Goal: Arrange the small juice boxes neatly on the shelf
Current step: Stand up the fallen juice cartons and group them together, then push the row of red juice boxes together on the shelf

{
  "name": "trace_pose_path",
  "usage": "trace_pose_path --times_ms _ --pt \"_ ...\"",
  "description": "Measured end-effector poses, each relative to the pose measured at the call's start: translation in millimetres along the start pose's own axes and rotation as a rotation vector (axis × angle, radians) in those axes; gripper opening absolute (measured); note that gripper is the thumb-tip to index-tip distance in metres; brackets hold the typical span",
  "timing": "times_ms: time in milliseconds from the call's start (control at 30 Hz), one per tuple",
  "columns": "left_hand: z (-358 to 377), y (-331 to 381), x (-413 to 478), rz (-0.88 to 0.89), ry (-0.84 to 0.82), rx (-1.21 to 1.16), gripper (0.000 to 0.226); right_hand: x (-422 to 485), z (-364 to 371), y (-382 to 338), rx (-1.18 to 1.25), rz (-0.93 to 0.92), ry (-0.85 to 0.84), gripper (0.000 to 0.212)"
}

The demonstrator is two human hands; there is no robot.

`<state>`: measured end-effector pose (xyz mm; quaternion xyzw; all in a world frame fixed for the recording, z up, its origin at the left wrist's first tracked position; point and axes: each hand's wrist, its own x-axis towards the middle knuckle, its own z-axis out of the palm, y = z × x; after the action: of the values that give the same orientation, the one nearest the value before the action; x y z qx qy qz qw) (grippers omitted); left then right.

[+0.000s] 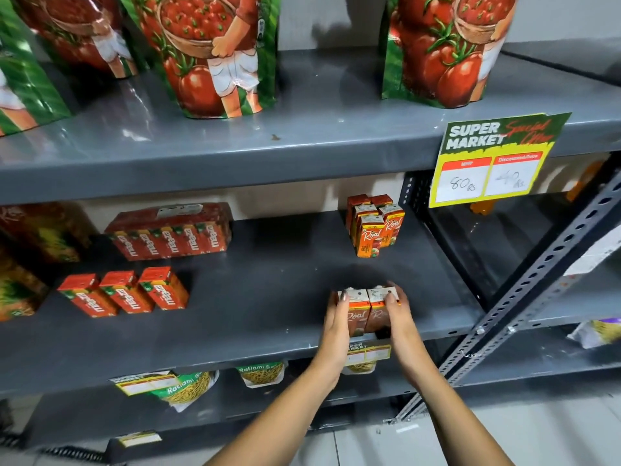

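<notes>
- Left hand [337, 326] flat vs. left side of two small juice boxes [367, 311], fingers straight, pressing in.
- Right hand [400, 314] on the right side, fingers curled over top corner; boxes squeezed between both hands.
- The two boxes stand upright, side by side, touching, near front edge of middle shelf [268, 290], right of centre.
- Behind them, at back right of same shelf: upright cluster of same-brand juice boxes [374, 227], well apart from held pair.
- Left of shelf: three red-orange mango boxes [124, 292] in a row, tilted; shrink-wrapped pack [169, 232] of same behind.
- Upper shelf: big tomato pouches [215, 55]; yellow price tag [494, 159] hangs off its front edge, right.
- Lower shelf: snack packets [188, 386], partly hidden.
</notes>
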<state>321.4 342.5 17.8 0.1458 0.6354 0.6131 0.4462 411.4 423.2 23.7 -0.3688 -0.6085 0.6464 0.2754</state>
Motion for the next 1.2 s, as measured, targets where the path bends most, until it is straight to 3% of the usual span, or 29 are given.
trace_pose_path --times_ms 33,100,133,267,333,400,500,600,667,800,933,1200 --pt "-2 1 -5 0.03 0.03 0.042 0.078 -1 -2 5 -0.018 -0.01 0.057 0.067" --pt "1 9 -17 0.153 0.112 0.125 0.071 -9 -22 1 -0.046 -0.091 0.276 0.076" --pt "-50 15 -16 0.27 0.295 0.076 0.063 5 20 -13 -0.06 -0.154 0.262 0.071" --pt "-94 46 -29 0.7 0.458 0.198 0.049 -11 6 -54 -0.085 -0.6 0.566 0.031" --pt "-145 69 -37 0.887 0.61 0.271 0.039 -10 24 -63 -0.099 -0.768 0.55 0.027" --pt "-227 91 -42 0.929 0.89 0.23 0.037 -4 77 -72 -0.061 -0.783 0.459 0.026" --pt "-353 107 -49 0.694 1.105 -0.063 0.036 6 177 -65 0.062 -0.578 0.213 0.022" --pt "-414 106 -44 0.416 1.032 -0.041 0.033 23 266 -45 0.081 -0.133 -0.056 0.045" --pt "-423 99 -30 0.29 0.901 -0.01 0.037 29 302 -32 0.068 0.063 -0.214 0.067" --pt "-426 92 -4 0.126 0.631 -0.016 0.043 24 356 -24 0.06 0.067 -0.309 0.039" --pt "-411 90 6 0.114 0.53 -0.091 0.042 16 386 -20 0.041 0.026 -0.25 0.029" --pt "-404 89 4 0.113 0.446 -0.129 0.041 8 400 -15 0.028 0.061 -0.147 0.034"
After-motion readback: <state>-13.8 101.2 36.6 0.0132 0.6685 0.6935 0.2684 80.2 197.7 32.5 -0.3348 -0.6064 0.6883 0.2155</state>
